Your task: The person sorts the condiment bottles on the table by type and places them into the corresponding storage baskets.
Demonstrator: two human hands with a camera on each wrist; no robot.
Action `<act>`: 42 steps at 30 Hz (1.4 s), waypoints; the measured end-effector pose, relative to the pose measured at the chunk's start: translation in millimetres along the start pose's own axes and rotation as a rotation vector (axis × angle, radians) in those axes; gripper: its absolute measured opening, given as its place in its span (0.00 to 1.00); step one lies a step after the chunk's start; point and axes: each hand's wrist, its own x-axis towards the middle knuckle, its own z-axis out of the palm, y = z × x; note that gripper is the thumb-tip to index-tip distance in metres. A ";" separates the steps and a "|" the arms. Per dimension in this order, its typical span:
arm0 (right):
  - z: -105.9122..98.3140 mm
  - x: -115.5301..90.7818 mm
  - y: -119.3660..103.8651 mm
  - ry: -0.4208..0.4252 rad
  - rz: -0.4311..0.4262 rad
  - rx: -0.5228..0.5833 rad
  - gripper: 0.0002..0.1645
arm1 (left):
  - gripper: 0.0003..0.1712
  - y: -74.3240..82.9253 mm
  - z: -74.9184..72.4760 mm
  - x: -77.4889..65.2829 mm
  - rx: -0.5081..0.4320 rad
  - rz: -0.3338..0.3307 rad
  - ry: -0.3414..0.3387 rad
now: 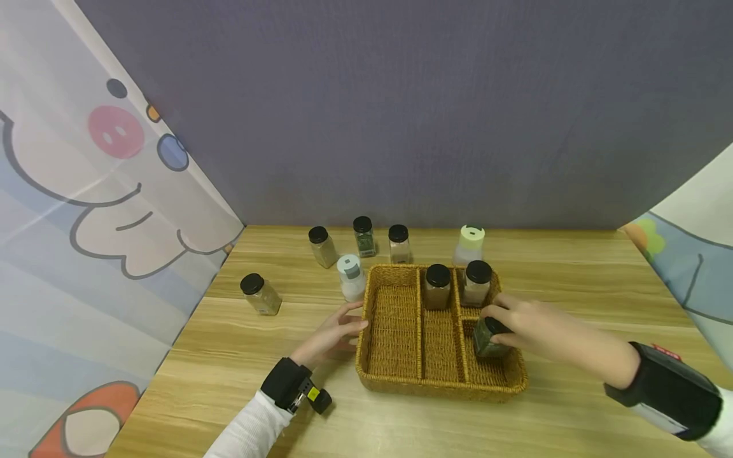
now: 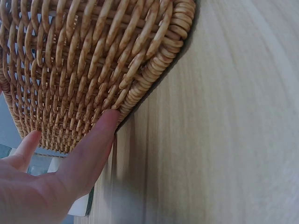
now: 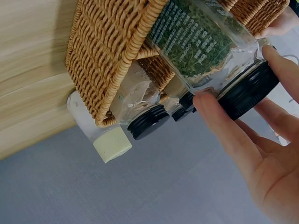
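My right hand (image 1: 518, 321) grips a glass spice jar of green dried herbs (image 3: 196, 39) near its black lid (image 3: 250, 88). The jar is at the front right compartment of a woven basket (image 1: 392, 378); whether it touches the bottom I cannot tell. My left hand (image 1: 329, 336) rests against the basket's left side, fingers extended, touching the wicker (image 2: 93, 70) in the left wrist view. Inside the basket, a jar of brown spice (image 1: 438, 292) stands at the back of the middle compartment. A paler jar with a black lid (image 1: 476, 286) stands in the back right one.
Behind the basket is a pale-yellow-capped bottle (image 1: 471, 245). Left of it stand a white-capped bottle (image 1: 351, 280) and black-lidded jars: pale (image 1: 399, 248), green (image 1: 364, 242), beige (image 1: 324, 250), and another beige jar (image 1: 263, 299) farther left. A grey panel (image 1: 401, 127) borders the wooden table (image 1: 601, 286).
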 end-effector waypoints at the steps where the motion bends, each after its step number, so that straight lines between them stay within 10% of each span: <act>1: 0.4 -0.1 -0.3 -0.003 0.003 -0.005 0.23 | 0.44 0.1 0.2 -0.6 -0.002 0.000 -0.002; 42: 18.8 -2.4 3.9 0.040 -0.041 -0.051 0.23 | 0.44 2.9 0.2 -1.6 0.023 0.012 -0.018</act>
